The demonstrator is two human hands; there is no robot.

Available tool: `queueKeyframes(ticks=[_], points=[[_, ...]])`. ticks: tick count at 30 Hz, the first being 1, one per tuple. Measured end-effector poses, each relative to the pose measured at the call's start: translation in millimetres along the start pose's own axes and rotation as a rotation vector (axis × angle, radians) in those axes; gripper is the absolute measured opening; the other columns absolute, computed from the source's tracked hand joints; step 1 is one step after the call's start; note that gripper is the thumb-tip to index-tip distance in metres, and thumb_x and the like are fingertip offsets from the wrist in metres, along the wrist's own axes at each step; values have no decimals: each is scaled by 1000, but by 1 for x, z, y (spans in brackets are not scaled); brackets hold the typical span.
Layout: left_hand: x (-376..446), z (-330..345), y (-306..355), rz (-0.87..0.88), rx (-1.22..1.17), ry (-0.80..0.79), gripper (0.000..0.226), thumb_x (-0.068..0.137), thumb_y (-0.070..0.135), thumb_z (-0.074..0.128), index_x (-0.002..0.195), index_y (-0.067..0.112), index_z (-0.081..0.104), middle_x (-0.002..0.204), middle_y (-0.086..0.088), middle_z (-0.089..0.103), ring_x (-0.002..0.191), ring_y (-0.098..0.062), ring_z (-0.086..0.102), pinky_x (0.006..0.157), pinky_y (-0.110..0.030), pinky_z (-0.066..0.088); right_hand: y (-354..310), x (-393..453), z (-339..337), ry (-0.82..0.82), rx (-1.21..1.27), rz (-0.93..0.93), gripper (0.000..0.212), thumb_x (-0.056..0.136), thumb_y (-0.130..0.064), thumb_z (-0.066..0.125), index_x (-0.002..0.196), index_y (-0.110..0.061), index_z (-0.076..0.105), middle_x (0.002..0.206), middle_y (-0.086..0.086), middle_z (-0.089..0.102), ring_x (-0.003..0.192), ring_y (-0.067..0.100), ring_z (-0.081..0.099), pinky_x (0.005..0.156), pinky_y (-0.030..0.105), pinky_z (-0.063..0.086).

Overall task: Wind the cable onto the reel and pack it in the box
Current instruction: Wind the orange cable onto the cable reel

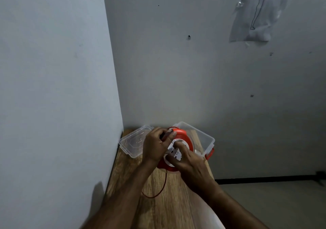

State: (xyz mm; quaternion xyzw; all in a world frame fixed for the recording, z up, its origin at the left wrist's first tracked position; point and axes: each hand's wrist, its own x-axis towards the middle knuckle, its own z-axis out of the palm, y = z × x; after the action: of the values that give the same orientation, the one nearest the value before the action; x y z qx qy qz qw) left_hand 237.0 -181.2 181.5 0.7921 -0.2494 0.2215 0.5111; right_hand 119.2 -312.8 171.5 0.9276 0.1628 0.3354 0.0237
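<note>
Forearms reached in from the bottom edge, and both hands were on the orange reel [183,137], held over the wooden counter [169,207]. Left hand [155,146] gripped the reel's far rim, fingers curled round it; right hand [190,160] curled onto the white hub, seemingly turning it. Winding looked well along but unfinished: a thin red loop of cable [158,191] trailed slack on the counter below the reel. Packing was all left to do, as the clear box [206,139] sat open just behind, with its lid [134,142] lying off to the left.
</note>
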Motion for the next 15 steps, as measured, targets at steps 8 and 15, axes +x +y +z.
queueKeyframes(ticks=[8, 15], points=[[-2, 1, 8, 24, 47, -36, 36, 90, 58, 65, 92, 22, 73, 81, 19, 60, 78, 8, 58, 66, -6, 41, 5, 8, 9, 7, 28, 11, 32, 85, -34, 78, 115, -23, 71, 115, 12, 62, 101, 25, 64, 71, 35, 62], [5, -2, 10, -8, 50, 4, 34, 89, 59, 66, 88, 25, 69, 81, 14, 63, 76, 1, 59, 65, -22, 51, 3, 23, 6, 71, 78, 188, 48, 81, -48, 62, 119, -21, 71, 97, 10, 63, 80, 23, 63, 60, 28, 49]])
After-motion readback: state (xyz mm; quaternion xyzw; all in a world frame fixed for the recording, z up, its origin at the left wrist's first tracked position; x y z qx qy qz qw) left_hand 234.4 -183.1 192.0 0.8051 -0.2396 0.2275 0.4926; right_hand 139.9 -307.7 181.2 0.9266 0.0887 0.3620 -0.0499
